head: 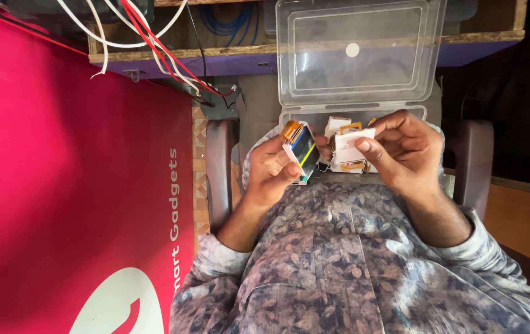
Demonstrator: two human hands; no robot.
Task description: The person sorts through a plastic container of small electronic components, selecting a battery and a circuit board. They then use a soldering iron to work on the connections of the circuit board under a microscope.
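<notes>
My left hand (271,170) grips a small flat display module (301,150) with a dark screen, a white frame and an orange ribbon tab at its top. My right hand (404,151) pinches a small white module (350,145) with orange tabs, held just right of the first one. Both hands hover over the near edge of an open clear plastic box (354,114) resting on my lap. Its lid (358,49) stands open away from me. Several more small white and orange modules lie inside, partly hidden by my fingers.
A large red banner (73,185) with white lettering fills the left side. Red and white wires (153,43) hang from a wooden shelf with a purple edge (178,62) at the top. Dark chair armrests (218,167) flank my lap. My patterned shirt (351,266) covers the bottom.
</notes>
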